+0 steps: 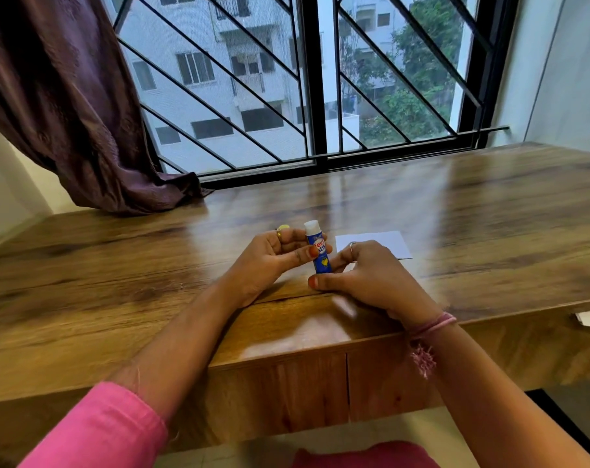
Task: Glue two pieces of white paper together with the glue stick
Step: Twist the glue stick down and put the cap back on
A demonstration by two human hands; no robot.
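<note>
Hands | left hand [270, 256], right hand [368, 275] fingers both grasping uncapped glue stick [318, 251] upright

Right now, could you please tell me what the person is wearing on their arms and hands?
The left hand has a gold ring on one finger, and a pink sleeve covers that upper forearm. The right hand wears a thin ring, with a pink thread band ending in a frayed tassel at the wrist. The fingernails are painted orange-red.
</note>
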